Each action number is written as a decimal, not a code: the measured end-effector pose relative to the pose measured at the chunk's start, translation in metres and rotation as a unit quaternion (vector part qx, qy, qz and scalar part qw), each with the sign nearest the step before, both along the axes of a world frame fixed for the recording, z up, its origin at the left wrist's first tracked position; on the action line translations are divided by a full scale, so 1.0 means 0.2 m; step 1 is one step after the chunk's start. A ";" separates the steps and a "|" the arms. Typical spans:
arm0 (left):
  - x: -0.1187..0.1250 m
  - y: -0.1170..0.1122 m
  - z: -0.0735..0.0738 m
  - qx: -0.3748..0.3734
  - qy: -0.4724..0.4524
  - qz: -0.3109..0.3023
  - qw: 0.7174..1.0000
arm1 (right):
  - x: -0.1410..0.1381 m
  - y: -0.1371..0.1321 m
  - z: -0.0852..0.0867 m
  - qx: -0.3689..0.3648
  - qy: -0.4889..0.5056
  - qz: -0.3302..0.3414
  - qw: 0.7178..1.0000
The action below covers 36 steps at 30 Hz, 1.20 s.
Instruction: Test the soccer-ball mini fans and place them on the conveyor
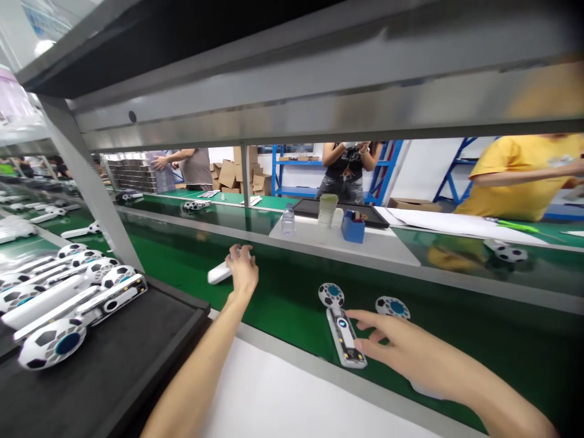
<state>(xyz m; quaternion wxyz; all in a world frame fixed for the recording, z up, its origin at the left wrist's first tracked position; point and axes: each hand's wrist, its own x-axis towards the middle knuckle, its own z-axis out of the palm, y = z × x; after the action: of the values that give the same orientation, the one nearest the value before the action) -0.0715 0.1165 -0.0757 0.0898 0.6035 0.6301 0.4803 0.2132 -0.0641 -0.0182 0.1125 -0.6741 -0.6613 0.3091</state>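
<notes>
My left hand [241, 269] reaches over the green conveyor belt [292, 292], its fingers curled on the end of a white plastic handle [219, 273]. My right hand [392, 344] lies spread, with its fingertips against an open handheld device [343, 337] showing a circuit board. Two round heads with a football pattern lie on the belt above it, one [331, 295] near the device and one [392, 308] by my fingers. A white piece [424, 389] shows partly hidden under my right palm.
A black tray [104, 359] at the left holds several football-patterned devices. A metal shelf beam [292, 103] crosses overhead. Beyond the belt stand a water bottle [288, 220], a blue box [353, 227] and a black tray [340, 212]. Co-workers [520, 176] stand across the line.
</notes>
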 end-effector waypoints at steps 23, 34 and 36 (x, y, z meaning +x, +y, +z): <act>0.17 -0.59 0.65 -0.204 -0.502 -0.501 0.675 | -0.38 -0.07 0.10 0.001 0.485 0.095 0.869; 0.22 -0.67 0.62 -0.155 -0.334 -0.528 0.765 | -0.42 -0.13 0.17 0.038 0.492 0.056 0.868; 0.22 -0.67 0.62 -0.154 -0.309 -0.550 0.760 | -0.41 -0.14 0.19 0.046 0.487 0.050 0.871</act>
<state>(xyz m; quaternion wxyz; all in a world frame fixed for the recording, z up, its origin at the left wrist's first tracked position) -0.0282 -0.0180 0.0488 0.6198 0.6437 0.1931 0.4052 0.1310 -0.0920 0.0192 0.4355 -0.3977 -0.5690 0.5730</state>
